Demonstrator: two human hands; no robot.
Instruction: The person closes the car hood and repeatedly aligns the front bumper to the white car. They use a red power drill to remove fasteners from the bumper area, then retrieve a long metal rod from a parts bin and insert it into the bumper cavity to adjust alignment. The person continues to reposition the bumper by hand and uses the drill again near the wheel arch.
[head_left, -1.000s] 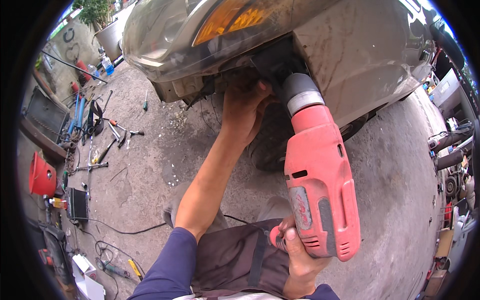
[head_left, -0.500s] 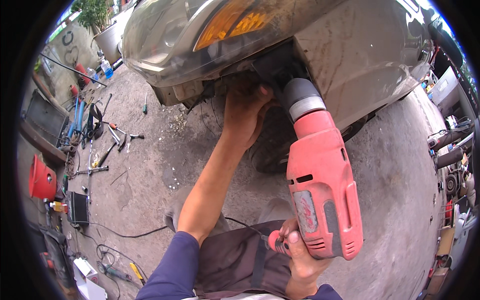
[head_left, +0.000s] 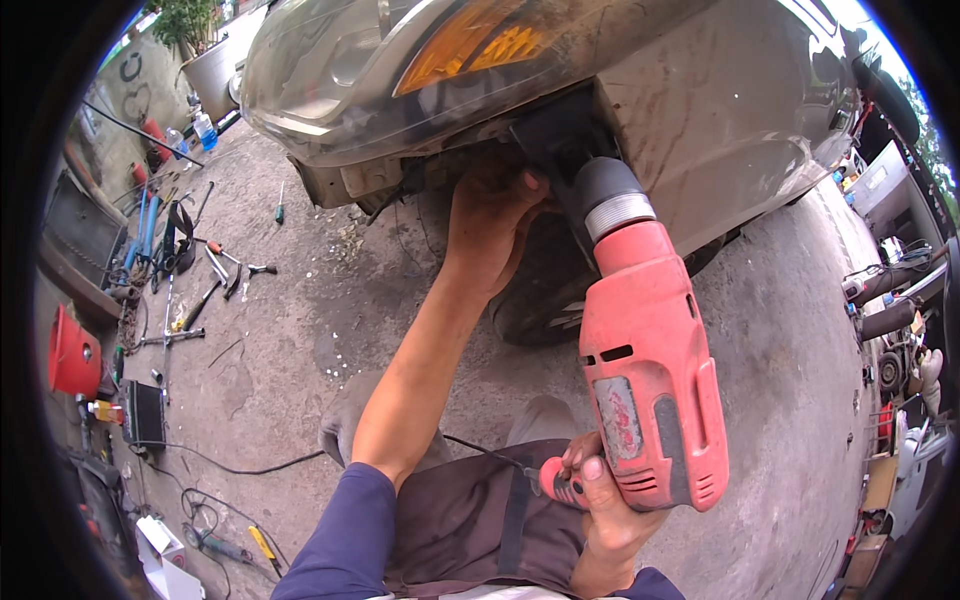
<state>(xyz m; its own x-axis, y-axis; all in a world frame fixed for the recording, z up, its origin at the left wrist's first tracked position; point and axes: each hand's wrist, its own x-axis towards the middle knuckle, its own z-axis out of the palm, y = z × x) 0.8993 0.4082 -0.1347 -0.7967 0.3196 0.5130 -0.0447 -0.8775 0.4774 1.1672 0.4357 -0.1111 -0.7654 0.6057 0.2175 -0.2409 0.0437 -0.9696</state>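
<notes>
My right hand (head_left: pixel 612 505) is closed round the handle of a red corded power drill (head_left: pixel 650 370). The drill points up and away, its dark chuck (head_left: pixel 605 190) at a black plastic part (head_left: pixel 562 130) in the gap under the car's headlight. What sits in the chuck is hidden. My left hand (head_left: pixel 490 215) reaches up under the bumper (head_left: pixel 330 150), close to the left of the chuck. Its thumb shows against the black part; the curled fingers are mostly in shadow, and what they hold is hidden.
A tyre (head_left: pixel 540 305) stands below the gap. The drill's black cord (head_left: pixel 270 468) runs left over the concrete. Hand tools (head_left: pixel 200 300), a red bucket (head_left: pixel 75 350) and a black battery-like box (head_left: pixel 143 412) lie at left. Mixed parts (head_left: pixel 895 370) line the right.
The view has shifted slightly. The drill stays at the black part, and both hands keep nearly the same places and grips.
</notes>
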